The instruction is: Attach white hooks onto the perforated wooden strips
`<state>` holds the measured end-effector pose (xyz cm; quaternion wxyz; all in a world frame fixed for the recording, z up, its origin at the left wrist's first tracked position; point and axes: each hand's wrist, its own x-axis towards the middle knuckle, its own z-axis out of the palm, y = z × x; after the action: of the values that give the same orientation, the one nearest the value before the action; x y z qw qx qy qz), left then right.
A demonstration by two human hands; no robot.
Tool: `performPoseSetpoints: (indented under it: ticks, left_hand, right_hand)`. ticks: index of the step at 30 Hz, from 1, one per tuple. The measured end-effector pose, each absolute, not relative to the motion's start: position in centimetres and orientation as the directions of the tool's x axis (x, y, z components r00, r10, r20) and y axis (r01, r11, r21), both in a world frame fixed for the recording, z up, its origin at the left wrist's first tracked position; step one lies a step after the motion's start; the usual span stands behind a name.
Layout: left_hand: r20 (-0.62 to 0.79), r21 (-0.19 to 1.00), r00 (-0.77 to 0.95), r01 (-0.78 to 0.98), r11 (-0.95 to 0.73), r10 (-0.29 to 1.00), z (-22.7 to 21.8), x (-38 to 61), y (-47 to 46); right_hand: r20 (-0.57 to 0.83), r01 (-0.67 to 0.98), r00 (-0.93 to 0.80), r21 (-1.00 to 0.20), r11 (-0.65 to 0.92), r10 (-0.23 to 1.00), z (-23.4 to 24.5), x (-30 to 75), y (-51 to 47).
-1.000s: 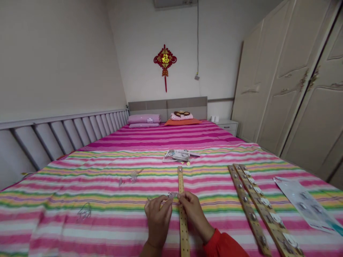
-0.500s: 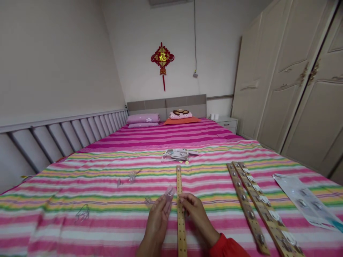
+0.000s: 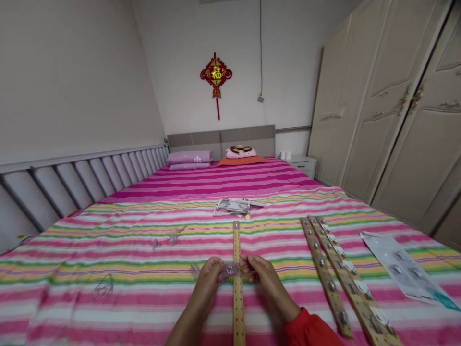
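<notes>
Left hand (image 3: 208,278): thumb and fingers clamped on one end of the packet (image 3: 230,270). Right hand (image 3: 265,279): fingertips gathered at the other end; whether they pinch it cannot be told. The packet crosses above the strip (image 3: 238,300); contact is unclear. For good control, grip the packet by its edges, hold it level and apply only gentle tension. Count: one strip between the forearms, one stud (image 3: 236,224) at its far end; three clear bits (image 3: 173,236) and one wire tangle (image 3: 104,287) leftward; one bag (image 3: 234,206) beyond, two yellow scraps (image 3: 248,216) beside it; at least two boards (image 3: 326,275) rightward; one sheet (image 3: 382,247) outermost, three metal pieces (image 3: 396,270) showing
</notes>
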<state>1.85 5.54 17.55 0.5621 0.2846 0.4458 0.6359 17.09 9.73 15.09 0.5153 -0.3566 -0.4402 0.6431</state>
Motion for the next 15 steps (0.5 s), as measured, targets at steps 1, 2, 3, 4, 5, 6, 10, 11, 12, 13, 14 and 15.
performPoseSetpoints:
  ticks: [1, 2, 3, 4, 5, 6, 10, 11, 12, 13, 14, 15]
  left_hand:
    - [-0.151, 0.899, -0.202, -0.436, 0.049, 0.968, 17.8, 1.6, 5.6]
    - [-0.171, 0.904, -0.205, -0.421, 0.071, 0.964, 18.0, 1.5, 5.7]
    - [-0.193, 0.905, -0.214, -0.416, 0.089, 0.958, 18.1, 1.4, 5.8]
    - [-0.213, 0.903, -0.221, -0.418, 0.105, 0.952, 18.2, 1.4, 5.9]
    - [-0.233, 0.897, -0.228, -0.426, 0.118, 0.945, 18.2, 1.5, 6.0]
    - [-0.257, 0.889, -0.233, -0.438, 0.135, 0.938, 18.2, 1.5, 6.0]
    - [-0.344, 0.86, -0.234, -0.466, 0.206, 0.909, 17.9, 1.8, 6.3]
    - [-0.338, 0.871, -0.237, -0.445, 0.208, 0.911, 17.8, 1.9, 6.4]
    - [-0.314, 0.895, -0.244, -0.398, 0.2, 0.918, 17.8, 1.9, 6.5]
    - [-0.276, 0.927, -0.259, -0.325, 0.186, 0.926, 17.8, 1.8, 6.6]
    - [-0.229, 0.958, -0.275, -0.231, 0.167, 0.934, 17.8, 1.7, 6.7]
    - [-0.184, 0.98, -0.289, -0.132, 0.151, 0.939, 17.9, 1.6, 6.9]
  right_hand:
    - [0.003, -0.339, -0.242, -0.937, -0.082, 0.97, 15.2, 17.2, 9.7]
    - [0.021, -0.318, -0.259, -0.946, -0.064, 0.966, 15.4, 17.2, 9.6]
    - [0.056, -0.282, -0.263, -0.959, -0.021, 0.963, 15.5, 17.2, 9.4]
    - [0.108, -0.233, -0.256, -0.971, 0.047, 0.961, 15.6, 17.2, 9.2]
    - [0.176, -0.174, -0.242, -0.975, 0.136, 0.954, 15.6, 17.1, 9.0]
    - [0.257, -0.11, -0.224, -0.965, 0.238, 0.94, 15.5, 17.0, 8.8]
    - [0.538, 0.089, -0.181, -0.825, 0.558, 0.824, 15.2, 16.8, 8.0]
    - [0.57, 0.118, -0.171, -0.798, 0.591, 0.804, 15.1, 16.8, 7.9]
    - [0.587, 0.144, -0.161, -0.782, 0.607, 0.794, 15.1, 16.9, 7.9]
    - [0.593, 0.167, -0.154, -0.772, 0.613, 0.79, 15.1, 17.0, 8.0]
    - [0.594, 0.188, -0.152, -0.767, 0.613, 0.79, 15.2, 17.1, 8.0]
    - [0.595, 0.205, -0.161, -0.76, 0.617, 0.787, 15.3, 17.2, 8.1]
